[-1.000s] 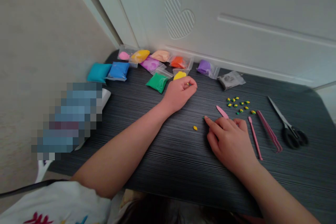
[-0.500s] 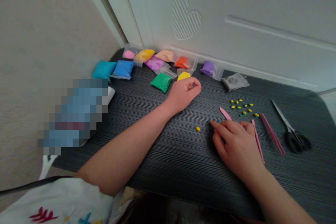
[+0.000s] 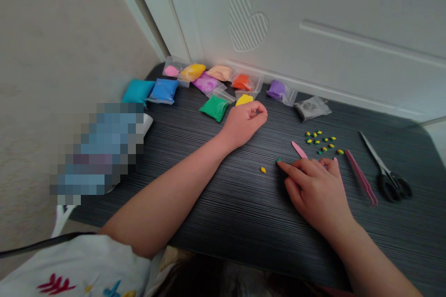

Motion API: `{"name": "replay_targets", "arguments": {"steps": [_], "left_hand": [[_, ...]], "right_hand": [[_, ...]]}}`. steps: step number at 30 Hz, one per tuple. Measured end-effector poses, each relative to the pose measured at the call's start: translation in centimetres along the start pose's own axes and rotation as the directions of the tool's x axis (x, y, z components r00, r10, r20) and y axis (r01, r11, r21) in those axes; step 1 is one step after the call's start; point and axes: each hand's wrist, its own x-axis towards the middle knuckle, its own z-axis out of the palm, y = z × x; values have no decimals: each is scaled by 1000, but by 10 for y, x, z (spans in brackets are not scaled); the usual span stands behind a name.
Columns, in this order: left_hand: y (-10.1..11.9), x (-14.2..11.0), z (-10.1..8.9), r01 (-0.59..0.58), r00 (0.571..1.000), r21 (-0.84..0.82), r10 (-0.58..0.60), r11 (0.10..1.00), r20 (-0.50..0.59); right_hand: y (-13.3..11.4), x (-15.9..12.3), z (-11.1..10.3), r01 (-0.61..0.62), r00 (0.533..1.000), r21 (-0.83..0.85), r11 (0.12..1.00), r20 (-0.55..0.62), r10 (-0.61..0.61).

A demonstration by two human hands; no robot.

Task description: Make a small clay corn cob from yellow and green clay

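My right hand (image 3: 315,190) lies low over the table, index finger stretched out. Its tip touches a tiny green clay piece (image 3: 278,160) on the tabletop. Left of that sits a small yellow clay piece (image 3: 263,170). My left hand (image 3: 245,122) rests farther back, fingers curled closed beside the yellow clay bag (image 3: 244,99); whatever is inside the curl, if anything, is hidden. A pink modelling knife (image 3: 298,150) pokes out beyond my right knuckles, and a second pink tool is mostly covered by that hand. Several yellow-and-green clay bits (image 3: 317,142) are scattered behind my right hand.
Pink tweezers (image 3: 360,177) and scissors with black handles (image 3: 390,183) lie at the right. Bags of coloured clay, including a green one (image 3: 214,108) and a grey one (image 3: 312,108), line the back. A blurred-out object (image 3: 97,148) stands at the left.
The view has shifted a little, moving everything rightward in the picture. My right hand slid slightly right, over the thin pink tool; its fingertip stays at the green piece. My left hand holds its pose.
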Motion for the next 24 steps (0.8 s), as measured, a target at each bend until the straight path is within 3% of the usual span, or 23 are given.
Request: {"name": "replay_targets", "arguments": {"steps": [8, 24], "left_hand": [[-2, 1, 0, -6, 1000, 31, 7, 1000, -8], [-2, 0, 1, -15, 1000, 54, 15, 998, -13]], "right_hand": [[-2, 2, 4, -11, 998, 5, 1000, 60, 11], [0, 2, 6, -27, 998, 71, 997, 62, 22]]}}
